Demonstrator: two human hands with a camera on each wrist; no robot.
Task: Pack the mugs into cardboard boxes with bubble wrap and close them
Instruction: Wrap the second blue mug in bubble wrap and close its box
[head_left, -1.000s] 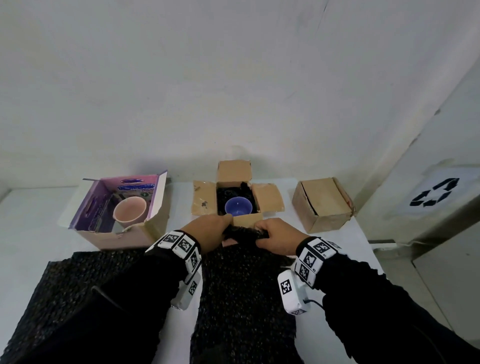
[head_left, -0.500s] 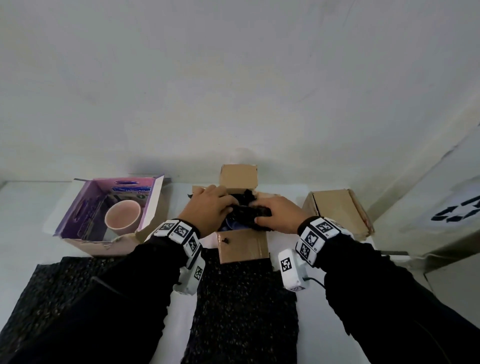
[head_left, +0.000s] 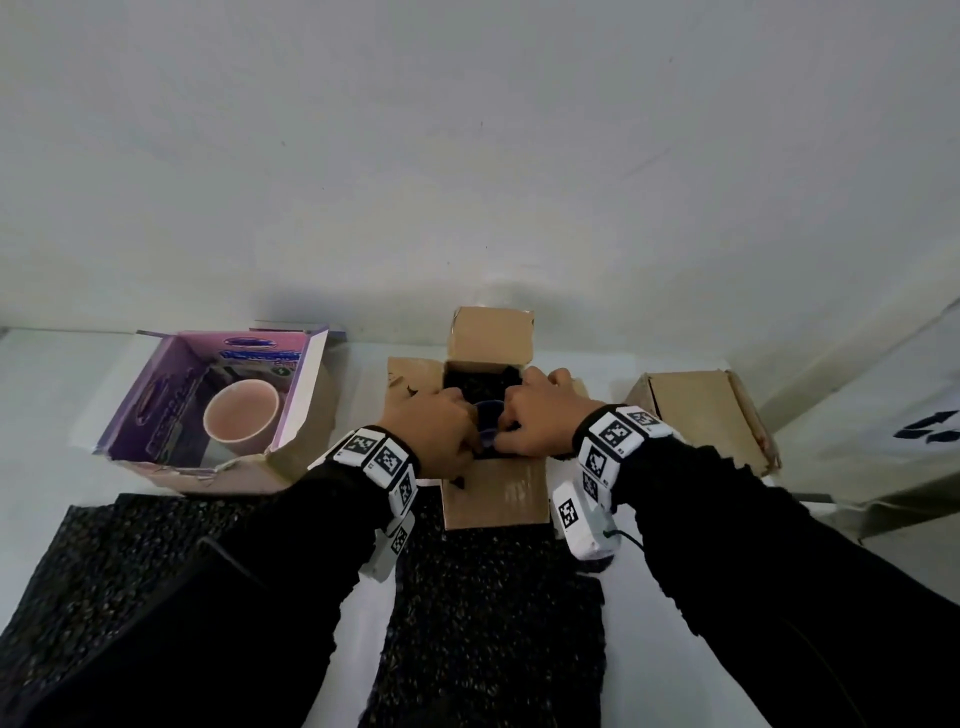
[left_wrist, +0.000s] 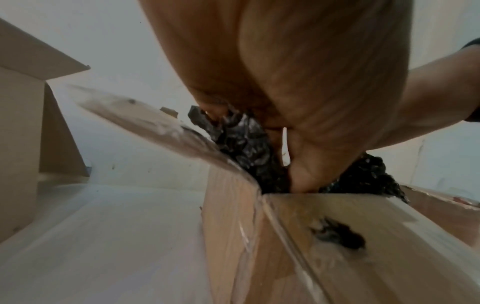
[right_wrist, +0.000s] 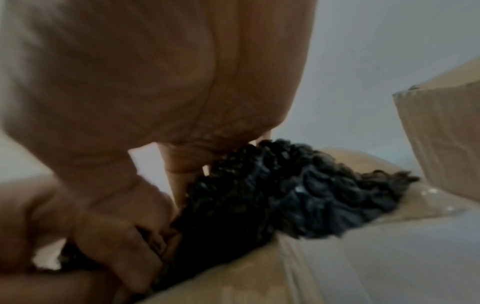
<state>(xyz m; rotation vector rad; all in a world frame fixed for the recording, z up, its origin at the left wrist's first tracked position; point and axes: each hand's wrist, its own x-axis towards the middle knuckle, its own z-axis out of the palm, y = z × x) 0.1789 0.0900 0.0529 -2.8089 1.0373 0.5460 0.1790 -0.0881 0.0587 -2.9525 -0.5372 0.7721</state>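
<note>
Stretching across the view, a white tabletop (head_left: 41, 395) carries black bubble wrap sheets (head_left: 493, 613) nearest the person, a purple carton (head_left: 171, 410) holding a pink mug (head_left: 240, 417), a closed cardboard box (head_left: 711, 415), and an open cardboard box (head_left: 493, 493) between them. Inside the open one, black bubble wrap (right_wrist: 285, 191) surrounds a blue mug (head_left: 487, 415). The left hand (head_left: 431, 431) and right hand (head_left: 540, 410) both pinch this wrap with curled fingers. Tucking it evenly down every side would probably cushion best before the flaps fold shut.
</note>
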